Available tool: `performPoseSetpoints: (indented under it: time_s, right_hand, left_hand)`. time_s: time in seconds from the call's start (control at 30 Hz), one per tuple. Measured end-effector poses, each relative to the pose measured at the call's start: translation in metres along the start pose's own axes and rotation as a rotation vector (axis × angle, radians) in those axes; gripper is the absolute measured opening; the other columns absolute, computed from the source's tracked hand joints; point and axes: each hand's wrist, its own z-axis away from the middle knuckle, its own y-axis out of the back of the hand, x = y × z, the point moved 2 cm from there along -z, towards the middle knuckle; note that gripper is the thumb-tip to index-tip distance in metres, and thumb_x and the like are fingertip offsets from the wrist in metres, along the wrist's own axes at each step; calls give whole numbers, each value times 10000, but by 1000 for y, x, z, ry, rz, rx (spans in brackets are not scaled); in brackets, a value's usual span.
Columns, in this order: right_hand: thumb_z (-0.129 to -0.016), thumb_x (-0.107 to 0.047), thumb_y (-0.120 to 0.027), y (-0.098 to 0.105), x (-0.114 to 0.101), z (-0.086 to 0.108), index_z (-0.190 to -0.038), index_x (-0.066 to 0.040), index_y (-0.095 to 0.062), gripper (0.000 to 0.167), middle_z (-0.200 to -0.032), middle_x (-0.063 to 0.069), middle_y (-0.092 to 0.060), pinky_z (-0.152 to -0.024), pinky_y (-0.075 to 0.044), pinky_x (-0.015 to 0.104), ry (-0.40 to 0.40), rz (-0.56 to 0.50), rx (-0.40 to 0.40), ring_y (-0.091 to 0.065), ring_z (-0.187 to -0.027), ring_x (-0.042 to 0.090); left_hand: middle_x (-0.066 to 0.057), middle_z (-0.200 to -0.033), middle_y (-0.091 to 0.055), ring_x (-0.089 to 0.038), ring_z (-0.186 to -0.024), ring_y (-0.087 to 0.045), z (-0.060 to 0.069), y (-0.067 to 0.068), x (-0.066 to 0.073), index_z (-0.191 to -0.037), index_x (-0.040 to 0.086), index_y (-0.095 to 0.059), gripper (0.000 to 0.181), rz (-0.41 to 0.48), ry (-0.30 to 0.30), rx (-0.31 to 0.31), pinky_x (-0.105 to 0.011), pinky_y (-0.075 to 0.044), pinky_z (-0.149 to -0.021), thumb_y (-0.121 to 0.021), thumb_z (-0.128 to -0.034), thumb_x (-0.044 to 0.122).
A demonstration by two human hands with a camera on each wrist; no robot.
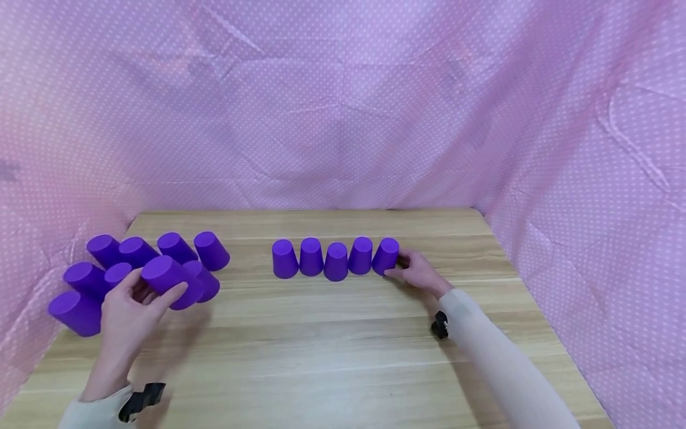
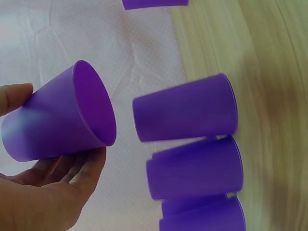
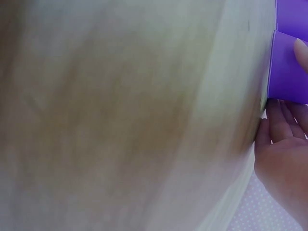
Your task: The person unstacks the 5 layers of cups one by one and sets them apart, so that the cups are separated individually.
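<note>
My left hand (image 1: 128,313) grips a purple cup (image 1: 168,280) between thumb and fingers. In the left wrist view this cup (image 2: 48,118) is off the table, its open rim facing down toward the tabletop. Around and behind that hand stand several more upside-down purple cups (image 1: 211,250), some partly hidden by the hand and the held cup. My right hand (image 1: 420,274) holds the rightmost purple cup (image 1: 386,256) of a row at the table's middle. The right wrist view has the thumb on one side of this cup (image 3: 288,72) and the fingers on the other.
Several upside-down purple cups (image 1: 336,262) form the row, close beside one another, left of my right hand. The wooden table (image 1: 321,351) meets a pink dotted cloth (image 1: 332,149) at its back and sides. Each wrist wears a black strap mount (image 1: 439,325).
</note>
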Motion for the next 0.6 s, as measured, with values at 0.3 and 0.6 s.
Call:
performPoseSetpoints:
  time_s: [0.3, 0.6]
  right_hand:
    - [-837, -131, -750, -1, -3, 3, -1333, 14, -501, 573, -1283, 177, -562, -1044, -358, 421, -7, -6, 11, -505, -1204, 307]
    - [-834, -147, -754, -1, -4, 3, -1337, 16, -498, 588, -1295, 189, -550, -1050, -346, 438, -9, 1, 19, -491, -1217, 322]
  left_hand:
    - [193, -874, -560, 101, -778, -537, 0, 21, -23, -1088, 102, -590, 430, -63, 61, 69, -34, -436, -666, -835, -753, 215]
    - [206, -778, -526, 85, -672, -506, 1, 38, -56, -1200, -34, -542, 611, -146, 180, 123, -75, -420, -568, -838, -742, 241]
